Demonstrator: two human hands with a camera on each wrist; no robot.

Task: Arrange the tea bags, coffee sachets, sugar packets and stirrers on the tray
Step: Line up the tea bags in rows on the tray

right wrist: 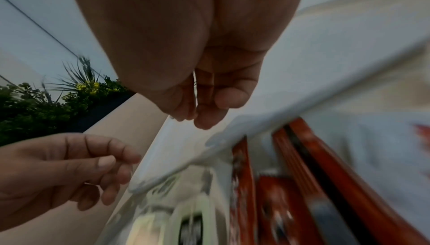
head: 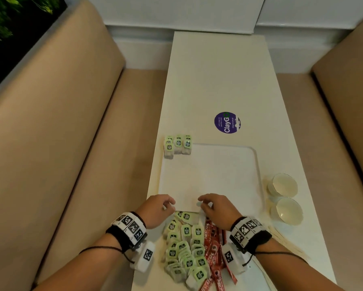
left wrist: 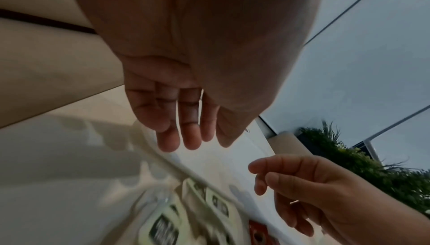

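Both hands, left (head: pixel 158 207) and right (head: pixel 217 207), hover loosely curled, empty, over the smooth white rounded-rectangle tray's (head: pixel 258 164) near rim.

Only a couple of bits are actually reading clearly here. The round purple sticker (head: pixel 227 122) sitting on the white table (head: pixel 218 80) is showing "ClayGo" in white letters, with smaller lines beside it that are too tiny to make out. The red coffee sachets (head: pixel 213 255) are showing "NESCAFE" in white. The green tea bag tags (head: pixel 186 252) are carrying dark print, but it's staying unreadable.
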